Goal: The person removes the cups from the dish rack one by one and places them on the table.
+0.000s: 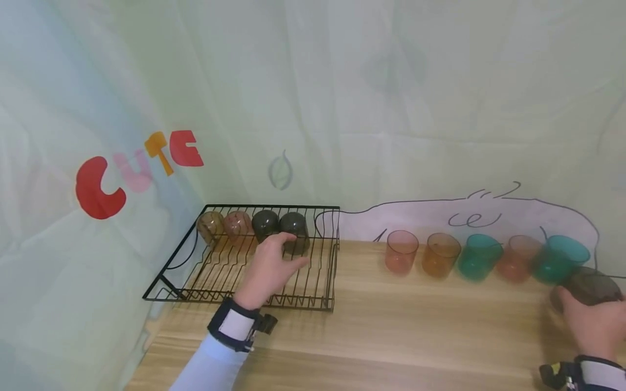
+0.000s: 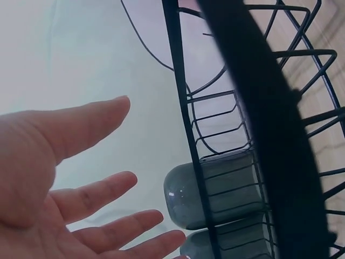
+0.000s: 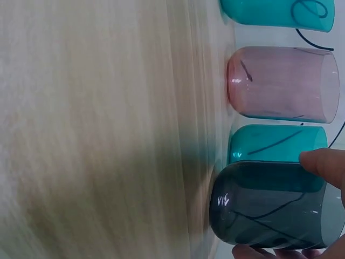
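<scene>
My left hand hovers over the black wire rack, close in front of the rightmost upside-down dark grey glass. Its fingers are spread and hold nothing, as the left wrist view shows, with a gap between them and that grey glass. At the right end of a row of upright glasses, my right hand grips a dark grey glass, thumb on one side and fingers on the other. Right behind it stands a teal glass, partly covered by the grey one.
Upside down in the rack's back row are also an amber glass, a pink glass and another dark grey glass. Along the wooden table stand more upright pink, orange and teal glasses. A printed curtain hangs behind.
</scene>
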Motion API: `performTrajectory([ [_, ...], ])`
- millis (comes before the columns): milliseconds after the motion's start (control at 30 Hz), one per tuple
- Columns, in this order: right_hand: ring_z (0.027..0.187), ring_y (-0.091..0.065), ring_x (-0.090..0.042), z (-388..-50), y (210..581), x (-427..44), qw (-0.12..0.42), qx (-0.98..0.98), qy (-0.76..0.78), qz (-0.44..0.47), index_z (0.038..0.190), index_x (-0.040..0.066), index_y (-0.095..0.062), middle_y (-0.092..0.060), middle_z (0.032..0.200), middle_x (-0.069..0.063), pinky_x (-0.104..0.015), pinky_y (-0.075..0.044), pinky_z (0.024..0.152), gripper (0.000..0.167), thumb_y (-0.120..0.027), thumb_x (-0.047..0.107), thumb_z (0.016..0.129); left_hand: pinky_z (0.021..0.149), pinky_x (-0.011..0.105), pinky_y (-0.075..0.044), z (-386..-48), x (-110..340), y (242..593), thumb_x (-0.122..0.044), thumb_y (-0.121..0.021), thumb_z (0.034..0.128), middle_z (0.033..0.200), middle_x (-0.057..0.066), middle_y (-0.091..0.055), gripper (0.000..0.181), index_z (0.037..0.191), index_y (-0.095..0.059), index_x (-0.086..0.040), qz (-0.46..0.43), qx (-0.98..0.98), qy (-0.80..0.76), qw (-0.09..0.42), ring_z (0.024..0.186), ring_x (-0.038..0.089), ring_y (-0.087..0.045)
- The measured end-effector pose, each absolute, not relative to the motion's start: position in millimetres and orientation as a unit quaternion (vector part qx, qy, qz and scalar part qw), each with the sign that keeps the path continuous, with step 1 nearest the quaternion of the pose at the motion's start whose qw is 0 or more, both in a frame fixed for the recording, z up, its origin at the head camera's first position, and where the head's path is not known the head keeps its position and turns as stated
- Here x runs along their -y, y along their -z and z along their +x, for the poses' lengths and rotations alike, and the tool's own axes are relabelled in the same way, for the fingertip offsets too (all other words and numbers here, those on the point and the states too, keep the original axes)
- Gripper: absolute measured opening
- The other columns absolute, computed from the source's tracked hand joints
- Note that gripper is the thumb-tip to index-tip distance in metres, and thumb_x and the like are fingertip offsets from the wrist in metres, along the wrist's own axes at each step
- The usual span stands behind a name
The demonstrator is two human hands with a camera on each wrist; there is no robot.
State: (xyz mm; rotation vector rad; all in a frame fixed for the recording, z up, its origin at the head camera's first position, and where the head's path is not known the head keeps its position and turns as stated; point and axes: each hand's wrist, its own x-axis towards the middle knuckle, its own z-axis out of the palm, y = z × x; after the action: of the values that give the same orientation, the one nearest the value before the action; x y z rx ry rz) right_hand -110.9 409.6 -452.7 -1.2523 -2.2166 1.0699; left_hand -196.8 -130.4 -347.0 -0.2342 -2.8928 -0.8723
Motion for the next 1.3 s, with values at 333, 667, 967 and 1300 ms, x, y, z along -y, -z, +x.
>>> performTrajectory([
  [333,0.142,0.001,-0.039,-105.6,435.5,-398.5,0.213,0.792,-0.380,-0.427,0.145,0.018,0.020,0.006,0.153,-0.019,-0.059,-0.005,0.116,0.095,-0.054,0.033,0.087,0.098,0.047,-0.046,-199.9,135.9,337.7,-0.041,-0.072,0.0793,0.133,0.013,-0.053,0.062,0.128,-0.052,-0.009,-0.094,0.949,0.291,0.076,0.124,0.029,-0.049],
  [667,0.143,0.000,-0.031,-110.7,375.0,-344.9,0.269,0.805,-0.398,-0.349,0.146,0.025,0.012,0.003,0.155,-0.010,-0.053,-0.006,0.117,0.094,-0.059,0.037,0.086,0.100,0.049,-0.044,-202.6,133.9,326.9,-0.037,-0.072,0.0808,0.143,0.014,-0.041,0.074,0.141,-0.037,-0.011,-0.089,0.952,0.265,0.127,0.128,0.031,-0.045],
  [967,0.129,-0.026,-0.047,-112.2,350.7,-280.6,0.276,0.880,-0.367,-0.118,0.144,0.002,-0.026,-0.028,0.144,-0.027,-0.065,-0.021,0.106,0.084,-0.073,0.032,0.080,0.100,0.062,-0.038,-208.3,129.1,331.2,-0.029,-0.077,0.0772,0.150,0.022,-0.024,0.091,0.149,-0.022,-0.015,-0.130,0.945,0.176,0.244,0.137,0.043,-0.025],
  [1300,0.133,-0.030,-0.043,-133.2,370.5,-202.2,0.244,0.899,-0.361,0.045,0.136,0.008,-0.044,-0.030,0.149,-0.020,-0.066,-0.029,0.103,0.071,-0.075,0.034,0.078,0.111,0.067,-0.012,-225.2,124.8,338.5,-0.039,-0.083,0.0669,0.156,0.017,-0.013,0.100,0.148,-0.027,-0.020,-0.142,0.953,0.043,0.264,0.142,0.047,0.004],
])
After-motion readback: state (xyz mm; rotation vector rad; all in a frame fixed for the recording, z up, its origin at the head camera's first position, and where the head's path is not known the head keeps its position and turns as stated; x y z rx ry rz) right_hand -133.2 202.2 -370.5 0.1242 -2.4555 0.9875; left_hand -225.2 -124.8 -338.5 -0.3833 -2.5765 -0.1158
